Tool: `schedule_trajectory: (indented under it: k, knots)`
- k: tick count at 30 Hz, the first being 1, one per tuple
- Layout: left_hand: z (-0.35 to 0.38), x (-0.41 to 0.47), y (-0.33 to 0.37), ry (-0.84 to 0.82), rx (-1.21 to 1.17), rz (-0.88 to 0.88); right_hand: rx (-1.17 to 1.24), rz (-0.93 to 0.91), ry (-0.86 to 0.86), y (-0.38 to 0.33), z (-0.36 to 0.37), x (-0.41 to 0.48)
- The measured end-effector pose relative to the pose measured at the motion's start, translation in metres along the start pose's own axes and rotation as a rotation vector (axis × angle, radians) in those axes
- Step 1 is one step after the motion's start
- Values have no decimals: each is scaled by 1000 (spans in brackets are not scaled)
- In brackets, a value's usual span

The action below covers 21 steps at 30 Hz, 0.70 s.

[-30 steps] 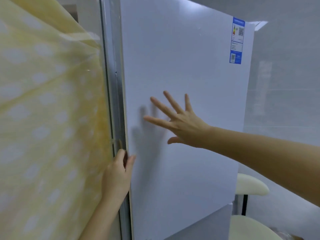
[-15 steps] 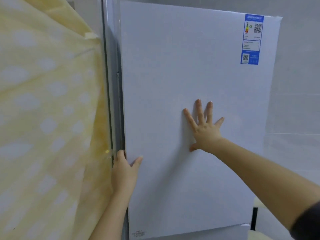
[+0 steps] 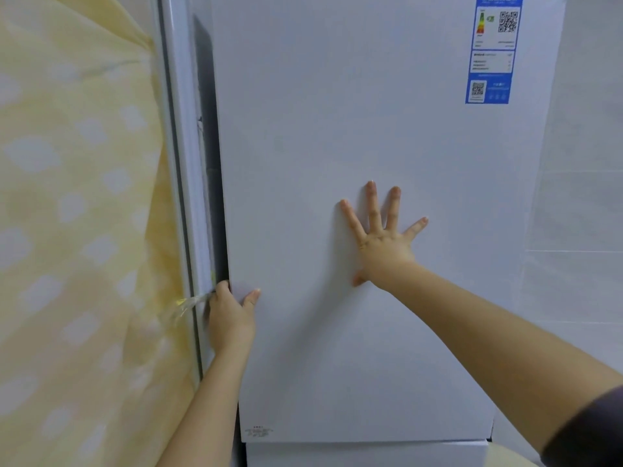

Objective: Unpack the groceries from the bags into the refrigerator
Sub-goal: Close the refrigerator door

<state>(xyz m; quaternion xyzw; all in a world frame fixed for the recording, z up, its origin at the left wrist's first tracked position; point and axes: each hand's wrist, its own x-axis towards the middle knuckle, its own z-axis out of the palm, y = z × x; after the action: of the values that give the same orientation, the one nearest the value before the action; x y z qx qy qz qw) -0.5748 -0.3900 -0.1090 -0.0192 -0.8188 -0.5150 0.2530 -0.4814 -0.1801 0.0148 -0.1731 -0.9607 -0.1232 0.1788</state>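
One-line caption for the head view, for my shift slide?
Left hand grips the left edge of the refrigerator door; right hand lies flat on its front, yellow curtain alongside.

A plain white refrigerator door (image 3: 337, 129) fills the frame's middle, a blue-and-white sticker (image 3: 494, 48) with a green-to-red colour scale at upper right, a pale yellow cloth curtain (image 3: 77, 197) dotted with white blotches at left.

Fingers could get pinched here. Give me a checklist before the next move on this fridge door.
1. Right hand flat on the upper door: ok.
2. Left hand clear of the door's edge: not ok, fingers wrap round it.
3. Door fully sealed: cannot tell.
4. Yellow cloth clear of the edge: ok.
5. Groceries stowed: cannot tell, none in view.
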Motion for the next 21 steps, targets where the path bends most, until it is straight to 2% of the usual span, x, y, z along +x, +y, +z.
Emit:
schedule_trajectory:
  k: [21]
  knots:
    - [23, 8, 1, 8, 69, -43, -13, 25, 31, -4, 16, 17]
